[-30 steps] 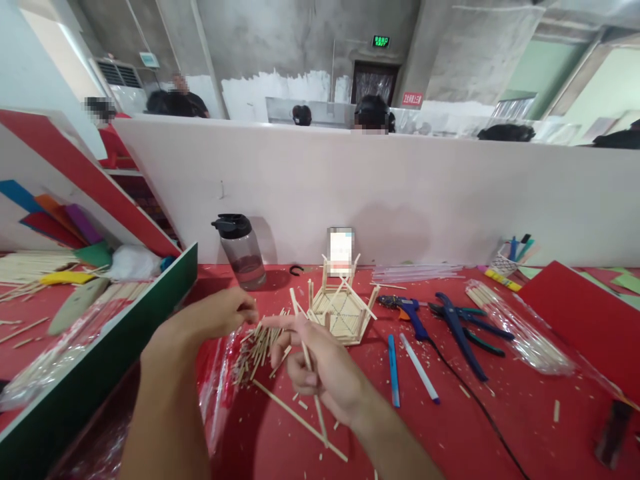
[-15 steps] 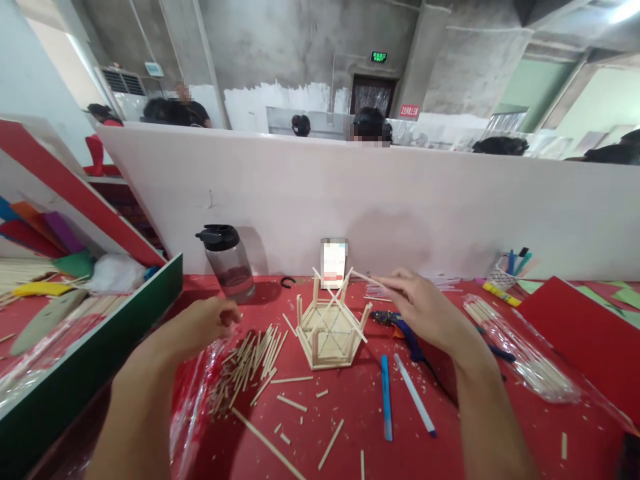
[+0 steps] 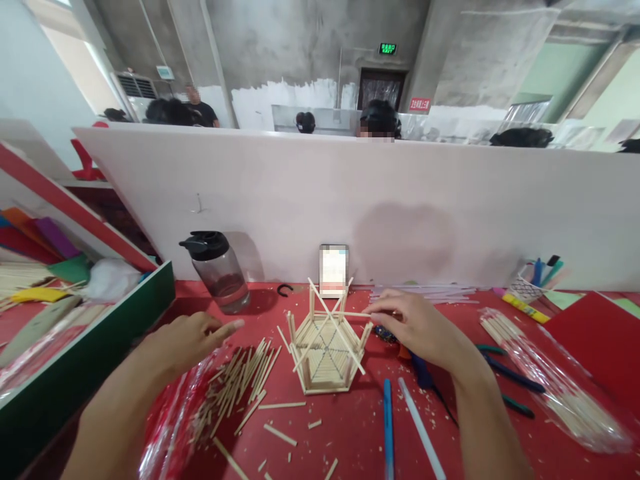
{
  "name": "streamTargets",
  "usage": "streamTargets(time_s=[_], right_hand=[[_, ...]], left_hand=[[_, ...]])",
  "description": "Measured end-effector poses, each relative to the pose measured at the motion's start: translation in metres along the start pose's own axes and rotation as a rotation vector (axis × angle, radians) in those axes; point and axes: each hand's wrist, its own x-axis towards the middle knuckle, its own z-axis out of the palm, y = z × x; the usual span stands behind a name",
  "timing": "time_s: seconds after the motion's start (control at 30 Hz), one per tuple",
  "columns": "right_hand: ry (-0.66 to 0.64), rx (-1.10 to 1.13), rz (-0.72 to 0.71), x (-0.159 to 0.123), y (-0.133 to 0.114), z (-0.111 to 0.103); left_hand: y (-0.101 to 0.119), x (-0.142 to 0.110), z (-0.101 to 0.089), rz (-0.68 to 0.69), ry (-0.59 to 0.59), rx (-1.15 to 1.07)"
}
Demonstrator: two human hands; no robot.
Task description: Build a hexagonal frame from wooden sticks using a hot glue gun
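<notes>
A hexagonal frame (image 3: pixel 327 387) of thin wooden sticks stands on the red table, with short uprights at its corners and crossed sticks leaning over its open top. My right hand (image 3: pixel 407 327) is at its right side, thumb and finger pinched on the end of a thin wooden stick (image 3: pixel 354 314). This stick reaches level across the frame's far right part; whether it rests on the crossed sticks I cannot tell. My left hand (image 3: pixel 193 340) hovers left of the frame, fingers stretched out and holding nothing. Below it lies a pile of short cut sticks (image 3: pixel 240 380).
A phone (image 3: pixel 334 270) leans on the white partition (image 3: pixel 280 193) behind the frame. A water bottle (image 3: pixel 220 273) stands back left. On the right are a glue gun (image 3: pixel 420 367), pliers (image 3: pixel 515 373), bagged sticks (image 3: pixel 555 380), a blue pen (image 3: pixel 389 427) and a white pen (image 3: pixel 420 427).
My right hand has brought the stick down and left, from beside the frame's far right upright to across the frame. My left hand's fingers have straightened. The whole view has shifted slightly.
</notes>
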Motion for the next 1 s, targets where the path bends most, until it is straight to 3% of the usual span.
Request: streamTargets(time_s=[0.1,0.23,0.37,0.47,0.63,0.73,1.0], right_hand=[[-0.012,0.002,0.009,0.002,0.001,0.003],[-0.036,0.014,0.014,0.004,0.003,0.005],[-0.05,0.012,0.003,0.004,0.005,0.005],[-0.038,0.018,0.009,0.003,0.006,0.005],[-0.041,0.022,0.008,0.003,0.005,0.005],[-0.041,0.027,0.015,0.004,0.005,0.006],[-0.04,0.069,-0.006,0.005,0.005,0.008]], left_hand=[[0.009,-0.008,-0.008,-0.083,0.031,0.072],[0.046,-0.018,-0.013,0.189,-0.001,-0.187],[0.094,-0.017,0.008,0.276,0.004,-0.564],[0.116,-0.01,0.033,0.311,-0.067,-0.762],[0.128,-0.001,0.057,0.296,-0.169,-0.997],[0.132,-0.001,0.059,0.302,-0.223,-1.091],[0.133,-0.001,0.059,0.3,-0.207,-1.12]])
